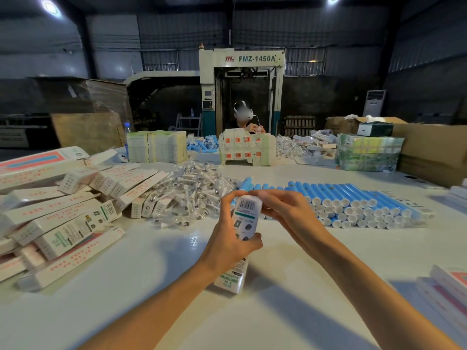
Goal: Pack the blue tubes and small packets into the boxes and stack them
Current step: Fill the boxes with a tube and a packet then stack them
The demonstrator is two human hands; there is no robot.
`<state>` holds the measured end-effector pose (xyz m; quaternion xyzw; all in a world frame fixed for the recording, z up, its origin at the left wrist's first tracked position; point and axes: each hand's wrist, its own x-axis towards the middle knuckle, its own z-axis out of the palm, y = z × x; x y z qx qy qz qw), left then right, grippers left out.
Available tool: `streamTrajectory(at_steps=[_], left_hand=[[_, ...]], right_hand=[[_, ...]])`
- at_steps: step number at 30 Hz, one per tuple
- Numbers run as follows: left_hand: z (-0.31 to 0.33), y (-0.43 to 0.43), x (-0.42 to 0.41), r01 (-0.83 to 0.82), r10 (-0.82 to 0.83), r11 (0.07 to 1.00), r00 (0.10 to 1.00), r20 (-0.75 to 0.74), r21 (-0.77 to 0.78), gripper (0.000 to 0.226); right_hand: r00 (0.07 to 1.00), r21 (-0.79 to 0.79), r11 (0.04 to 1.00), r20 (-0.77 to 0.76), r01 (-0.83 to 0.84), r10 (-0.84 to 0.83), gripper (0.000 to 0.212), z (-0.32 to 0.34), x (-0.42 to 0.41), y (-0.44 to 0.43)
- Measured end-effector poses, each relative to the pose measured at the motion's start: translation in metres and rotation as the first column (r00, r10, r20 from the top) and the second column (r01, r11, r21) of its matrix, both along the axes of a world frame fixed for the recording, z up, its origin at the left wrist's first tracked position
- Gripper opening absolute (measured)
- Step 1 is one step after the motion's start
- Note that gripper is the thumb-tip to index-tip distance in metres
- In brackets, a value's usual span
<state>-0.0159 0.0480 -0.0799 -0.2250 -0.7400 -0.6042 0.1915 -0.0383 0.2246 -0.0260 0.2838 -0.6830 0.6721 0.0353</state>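
Left hand (227, 241): is gripping the long white box (246, 213) round its middle, thumb and fingers curling narrowly round its sides.
Right hand (285, 210): is pinching the top end of the same box, its fingertips (255, 195) bent in close over the end with the barcode.
Long white box: is standing nearly upright between the two hands, its lower end showing below the left wrist, down at the white table (278, 311); I cannot tell whether it is touching.
Single blue tube (246, 184): is showing just beyond the fingertips; I cannot tell whether it is in the box or lying behind it.
Blue tubes (353, 200): are lying stacked in rows to the right of the right fingers and beyond them, white caps facing this way.
Small clear packets (194, 190): are lying in a loose heap beyond the left fingers and to their left.
Closed boxes (63, 210): are lying piled unevenly well to the left of the left hand.
Flat box stack (444, 291): is sitting well to the right of the right forearm, at the table's edge.
Another person (246, 120): is sitting far beyond the fingers, across the table, handling something small.
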Motion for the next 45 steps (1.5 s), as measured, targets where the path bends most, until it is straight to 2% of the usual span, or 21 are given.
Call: streamTrajectory(at_steps=[3, 6, 10, 17, 21, 24, 28, 30, 32, 35, 38, 40, 43, 45], left_hand=[[-0.001, -0.001, -0.003, -0.024, 0.024, 0.999, 1.0, -0.007, 0.036, 0.089], [-0.002, -0.003, -0.004, -0.023, 0.024, 0.998, 1.0, -0.019, 0.058, 0.088], [-0.003, -0.004, -0.003, -0.029, 0.029, 0.999, 0.999, -0.018, 0.038, 0.086], [-0.004, -0.002, -0.002, -0.038, 0.038, 0.999, 0.999, -0.024, 0.04, 0.079], [-0.003, -0.001, 0.0, -0.052, 0.054, 0.997, 0.998, -0.029, 0.066, 0.075], [-0.009, -0.005, -0.004, -0.106, 0.113, 0.988, 0.992, -0.057, 0.111, 0.073], [-0.01, -0.01, -0.013, -0.139, 0.154, 0.974, 0.985, -0.078, 0.177, 0.077], [-0.012, -0.008, -0.016, -0.153, 0.175, 0.967, 0.98, -0.092, 0.204, 0.069], [-0.014, -0.007, -0.017, -0.131, 0.156, 0.964, 0.983, -0.094, 0.231, 0.059], [-0.014, -0.006, -0.018, -0.01, 0.01, 0.962, 1.0, -0.001, 0.274, 0.058], [-0.016, -0.007, -0.016, -0.025, 0.024, 0.996, 1.0, 0.014, 0.087, 0.068], [-0.017, -0.008, -0.017, -0.064, 0.065, 0.997, 0.998, 0.02, -0.03, 0.063], [-0.019, -0.012, -0.017, -0.102, 0.101, 0.967, 0.995, -0.014, -0.234, 0.043], [-0.021, -0.013, -0.017, -0.116, 0.1, 0.913, 0.993, -0.063, -0.391, 0.023]], right_hand=[[0.99, -0.019, 0.997, -0.117, 0.077, -0.079, 0.025, -0.013, -0.002, -0.009], [0.968, 0.033, 0.989, -0.214, 0.142, -0.131, 0.024, -0.022, -0.004, -0.016], [0.952, 0.046, 0.98, -0.25, 0.192, -0.175, 0.031, -0.025, -0.002, -0.017], [0.895, 0.097, 0.946, -0.366, 0.31, -0.256, 0.028, -0.026, 0.001, -0.017], [0.962, 0.027, 0.979, -0.193, 0.201, -0.192, 0.032, -0.027, 0.007, -0.024], [0.996, 0.012, 0.996, -0.01, 0.09, -0.09, 0.047, -0.036, 0.008, -0.027], [0.966, -0.01, 0.988, 0.212, -0.152, 0.151, 0.048, -0.048, 0.012, -0.035], [0.949, -0.048, 0.977, 0.231, -0.208, 0.214, 0.048, -0.048, 0.019, -0.042], [0.959, -0.039, 0.98, 0.2, -0.197, 0.201, 0.05, -0.046, 0.028, -0.05], [0.987, 0.04, 0.991, 0.107, -0.128, 0.123, 0.05, -0.044, 0.04, -0.054], [0.998, 0.103, 0.994, 0.047, 0.031, -0.036, 0.049, -0.042, 0.047, -0.039], [0.983, 0.208, 0.961, -0.004, 0.182, -0.185, 0.052, -0.032, 0.051, -0.021], [0.928, 0.376, 0.849, -0.162, 0.372, -0.336, 0.056, -0.015, 0.062, 0.021], [0.863, 0.468, 0.727, -0.318, 0.502, -0.392, 0.058, -0.002, 0.073, 0.059]])
